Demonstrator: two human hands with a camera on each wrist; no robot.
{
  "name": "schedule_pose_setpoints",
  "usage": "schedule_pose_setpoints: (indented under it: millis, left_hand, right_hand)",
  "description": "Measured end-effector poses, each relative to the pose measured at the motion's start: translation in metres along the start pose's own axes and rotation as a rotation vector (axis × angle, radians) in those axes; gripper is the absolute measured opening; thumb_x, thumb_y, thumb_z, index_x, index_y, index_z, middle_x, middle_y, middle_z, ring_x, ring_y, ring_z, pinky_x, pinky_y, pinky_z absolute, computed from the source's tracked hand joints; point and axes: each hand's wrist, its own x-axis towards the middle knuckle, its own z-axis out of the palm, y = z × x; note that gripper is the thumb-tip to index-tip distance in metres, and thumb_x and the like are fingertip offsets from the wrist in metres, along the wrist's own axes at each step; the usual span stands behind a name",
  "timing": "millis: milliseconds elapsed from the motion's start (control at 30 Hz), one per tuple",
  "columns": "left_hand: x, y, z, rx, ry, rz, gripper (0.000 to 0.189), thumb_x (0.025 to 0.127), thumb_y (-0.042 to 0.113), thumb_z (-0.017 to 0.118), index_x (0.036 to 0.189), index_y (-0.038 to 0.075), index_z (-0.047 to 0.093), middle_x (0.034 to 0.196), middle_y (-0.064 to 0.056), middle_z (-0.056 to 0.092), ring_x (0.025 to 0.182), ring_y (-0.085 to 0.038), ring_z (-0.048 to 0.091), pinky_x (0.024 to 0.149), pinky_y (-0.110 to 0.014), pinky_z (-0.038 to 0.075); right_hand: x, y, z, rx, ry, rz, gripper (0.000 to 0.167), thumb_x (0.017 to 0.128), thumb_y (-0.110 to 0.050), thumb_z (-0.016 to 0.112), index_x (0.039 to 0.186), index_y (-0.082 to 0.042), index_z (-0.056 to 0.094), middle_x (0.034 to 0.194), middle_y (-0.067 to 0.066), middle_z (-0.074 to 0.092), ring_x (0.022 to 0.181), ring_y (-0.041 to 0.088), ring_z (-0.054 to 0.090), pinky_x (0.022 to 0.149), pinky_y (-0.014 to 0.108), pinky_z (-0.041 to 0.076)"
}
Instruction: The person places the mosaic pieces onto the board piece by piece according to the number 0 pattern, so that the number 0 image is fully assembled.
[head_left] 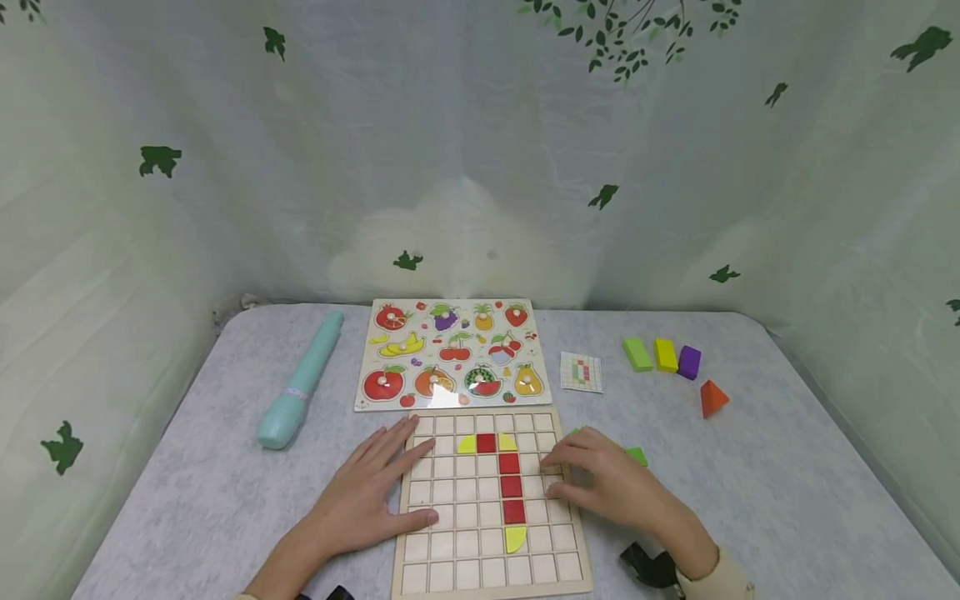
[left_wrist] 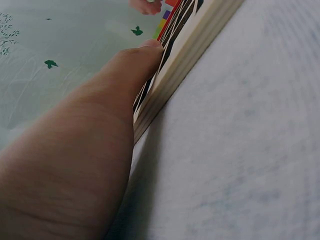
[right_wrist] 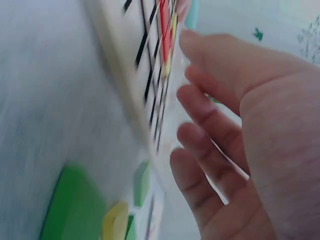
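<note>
A wooden grid board (head_left: 457, 550) lies at the front middle of the table. Set in its squares are several red squares (head_left: 510, 486) in a column with one at the top, plus yellow quarter-round pieces (head_left: 515, 539). My left hand (head_left: 360, 492) rests spread on the board's left edge, its thumb (left_wrist: 145, 55) lying along the rim in the left wrist view. Over the right edge hovers my right hand (head_left: 611, 475), fingers loosely bent and apart, with nothing visible between them in the right wrist view. Green blocks (head_left: 636, 456) lie just beyond that hand, partly hidden.
Behind the board is a fruit knob puzzle (head_left: 453, 400), with a small pattern card (head_left: 581, 372) to its right. Farther right lie a green block (head_left: 637, 354), a yellow block (head_left: 665, 355), a purple block (head_left: 689, 362) and an orange triangle (head_left: 713, 399). A teal tapered object (head_left: 303, 379) lies left.
</note>
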Motion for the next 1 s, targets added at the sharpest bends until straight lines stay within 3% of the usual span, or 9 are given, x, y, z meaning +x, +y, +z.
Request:
schedule_pose_setpoints:
  millis: [300,800,1000]
  left_hand:
    - [0.000,0.001,-0.001,-0.001,-0.001,0.004,0.094,0.082,0.081,0.062,0.156,0.025,0.048,0.170,-0.006,0.029,0.155,-0.026,0.030,0.125,-0.036,0.012]
    - [0.000,0.000,-0.001,-0.013,-0.014,-0.017,0.094,0.082,0.082,0.062,0.156,0.025,0.048,0.170,-0.006,0.028,0.156,-0.025,0.029,0.125,-0.040,0.015]
    - [-0.001,0.001,-0.001,-0.017,-0.003,-0.009,0.094,0.082,0.081,0.063,0.155,0.025,0.048,0.170,-0.006,0.029,0.155,-0.025,0.030,0.125,-0.039,0.015]
  right_hand:
    - [-0.002,0.023,0.000,-0.125,0.173,0.099,0.037,0.086,-0.025,0.086,0.121,-0.019,0.074,0.121,-0.008,0.070,0.111,0.012,0.059,0.090,0.036,0.059]
    - [0.000,0.032,0.001,-0.151,0.176,0.243,0.035,0.087,-0.019,0.083,0.121,-0.015,0.074,0.109,-0.005,0.070,0.099,0.011,0.055,0.080,0.032,0.055]
    - [0.001,0.029,0.001,-0.115,0.185,0.249,0.036,0.086,-0.017,0.083,0.122,-0.014,0.074,0.108,-0.006,0.070,0.095,0.011,0.054,0.077,0.030,0.053]
